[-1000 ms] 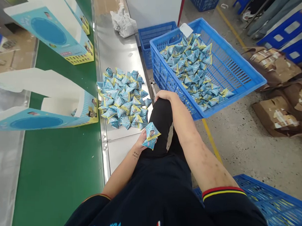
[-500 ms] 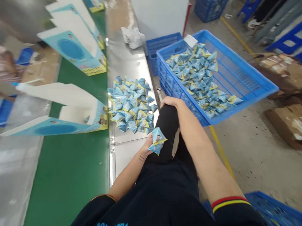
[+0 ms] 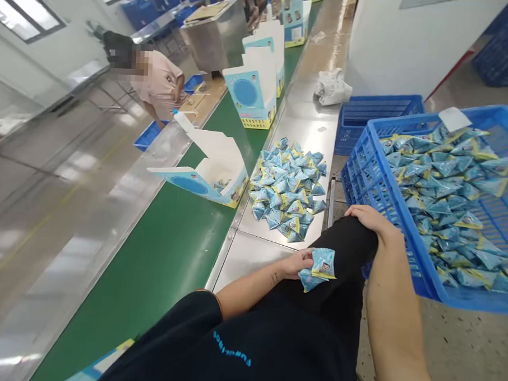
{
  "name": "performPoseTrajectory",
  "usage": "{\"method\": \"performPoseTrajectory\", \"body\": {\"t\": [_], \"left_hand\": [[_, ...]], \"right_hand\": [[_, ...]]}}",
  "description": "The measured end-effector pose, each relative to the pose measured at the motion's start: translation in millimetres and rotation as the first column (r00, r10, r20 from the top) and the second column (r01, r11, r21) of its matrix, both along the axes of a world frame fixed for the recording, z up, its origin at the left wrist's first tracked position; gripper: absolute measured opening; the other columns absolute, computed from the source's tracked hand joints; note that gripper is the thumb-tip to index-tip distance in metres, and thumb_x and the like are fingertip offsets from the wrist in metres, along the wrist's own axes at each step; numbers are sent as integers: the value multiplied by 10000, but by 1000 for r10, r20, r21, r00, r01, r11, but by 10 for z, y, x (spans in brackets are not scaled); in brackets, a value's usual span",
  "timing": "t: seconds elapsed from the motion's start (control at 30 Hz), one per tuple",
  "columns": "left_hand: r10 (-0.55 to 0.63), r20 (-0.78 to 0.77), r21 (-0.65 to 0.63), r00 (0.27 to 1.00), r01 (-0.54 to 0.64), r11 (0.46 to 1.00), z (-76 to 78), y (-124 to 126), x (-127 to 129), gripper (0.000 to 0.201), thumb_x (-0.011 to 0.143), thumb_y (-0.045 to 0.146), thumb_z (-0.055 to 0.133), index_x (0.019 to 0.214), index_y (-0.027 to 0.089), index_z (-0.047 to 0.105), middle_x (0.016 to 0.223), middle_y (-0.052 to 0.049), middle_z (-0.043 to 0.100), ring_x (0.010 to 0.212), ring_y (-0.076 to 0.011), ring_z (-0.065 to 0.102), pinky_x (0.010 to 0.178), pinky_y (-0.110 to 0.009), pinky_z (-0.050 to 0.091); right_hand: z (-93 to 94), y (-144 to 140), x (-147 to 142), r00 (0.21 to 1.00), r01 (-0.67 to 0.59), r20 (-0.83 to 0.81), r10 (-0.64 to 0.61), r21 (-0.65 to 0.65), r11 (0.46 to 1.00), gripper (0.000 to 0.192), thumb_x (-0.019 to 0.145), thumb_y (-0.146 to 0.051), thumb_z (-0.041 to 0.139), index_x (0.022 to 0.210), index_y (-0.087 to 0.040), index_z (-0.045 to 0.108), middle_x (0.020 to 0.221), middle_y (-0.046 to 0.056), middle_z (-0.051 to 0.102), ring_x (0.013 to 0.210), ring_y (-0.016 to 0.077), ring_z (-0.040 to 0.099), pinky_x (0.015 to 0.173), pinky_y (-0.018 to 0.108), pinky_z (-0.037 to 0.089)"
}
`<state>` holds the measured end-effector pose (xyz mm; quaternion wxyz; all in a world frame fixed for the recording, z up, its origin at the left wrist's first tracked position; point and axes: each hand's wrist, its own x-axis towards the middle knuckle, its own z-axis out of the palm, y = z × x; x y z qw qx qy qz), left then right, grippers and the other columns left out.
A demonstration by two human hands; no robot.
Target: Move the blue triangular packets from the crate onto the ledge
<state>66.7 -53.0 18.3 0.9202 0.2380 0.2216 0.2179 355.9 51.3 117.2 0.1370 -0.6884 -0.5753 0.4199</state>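
My left hand [image 3: 298,264] is closed around a pair of small blue-and-yellow pyramid-shaped snack packets [image 3: 323,263], held over my lap. My right hand [image 3: 368,218] lies draped over my knee with its fingers laid out, holding nothing. Just beyond my left hand, a heap of the same packets [image 3: 285,186] is spread on the steel ledge [image 3: 251,260]. Left of the heap, on the green conveyor belt [image 3: 150,253], stands an open blue-and-white carton [image 3: 195,182] with some packets visible inside.
More open cartons [image 3: 252,95] stand farther up the belt. At right, a blue plastic crate [image 3: 380,201] holds many packets, with another blue crate [image 3: 379,109] behind it. A crumpled white bag [image 3: 332,87] lies on the ledge. Across the belt is a person in pink [image 3: 158,79].
My view has swung left and up, bringing the person across the belt and a carton corner at bottom left into sight. Both hands keep their places, the left still holding the packets.
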Motion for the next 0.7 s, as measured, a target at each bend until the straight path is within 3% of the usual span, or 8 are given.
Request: {"method": "performPoseTrajectory", "body": {"t": [0.07,0.13,0.2,0.27,0.37,0.47,0.6,0.7], "left_hand": [[73,-51,50,996,-71,996,72,105,-10,653,511,454,1055,982,162,711,898,-68,760,786,-203,733,731,-292,541],[288,-149,83,946,-278,957,202,323,-94,666,478,409,1065,988,162,715,908,-60,766,788,-197,729,735,-291,547],[559,-264,104,786,-553,827,383,631,-278,605,534,361,1044,995,160,709,904,-56,769,786,-193,730,753,-301,558],[731,-342,121,590,-744,657,590,970,-553,444,704,342,958,1013,154,700,885,-52,765,796,-184,735,781,-311,563],[825,-355,158,439,-842,516,887,1420,-1028,233,933,363,757,1019,157,692,850,-22,749,791,-144,725,781,-277,562],[886,-351,205,304,-898,390,1119,1763,-1409,209,1006,400,663,1008,193,693,850,-2,742,837,-131,726,785,-258,577],[922,-356,261,151,-931,254,1313,2135,-1654,244,1038,447,612,1056,221,703,979,-40,751,1057,-164,702,847,-286,588],[928,-369,302,44,-939,165,1387,2315,-1738,433,1117,478,371,1136,169,675,1109,-79,713,1186,-152,629,954,-305,573]], "right_hand": [[-15,0,14,1000,29,-8,-29,5,1000,273,653,-336,457,625,-266,720,900,63,797,981,295,731,928,336,562],[-35,-5,30,999,40,-23,-40,17,999,267,644,-359,462,608,-282,714,891,65,796,990,311,736,949,366,570],[-52,-13,48,999,37,-34,-37,25,999,259,638,-380,470,598,-299,713,890,64,797,994,324,739,945,385,581],[-62,-17,64,999,36,-30,-35,18,999,267,633,-397,474,607,-312,725,901,61,800,995,333,741,931,396,589],[-65,-6,73,999,38,-16,-38,-2,999,295,629,-411,471,633,-309,748,900,67,801,983,346,746,942,419,590],[-67,13,60,999,38,-11,-39,-16,999,311,630,-415,465,638,-300,753,889,75,799,970,354,750,952,433,590],[-71,16,35,1000,26,-8,-25,31,999,281,631,-404,467,611,-307,730,899,72,801,1005,354,744,957,425,590],[-26,7,-1,1000,12,-12,-11,42,999,262,621,-373,466,598,-309,718,884,64,802,1002,348,745,963,427,585]]}}
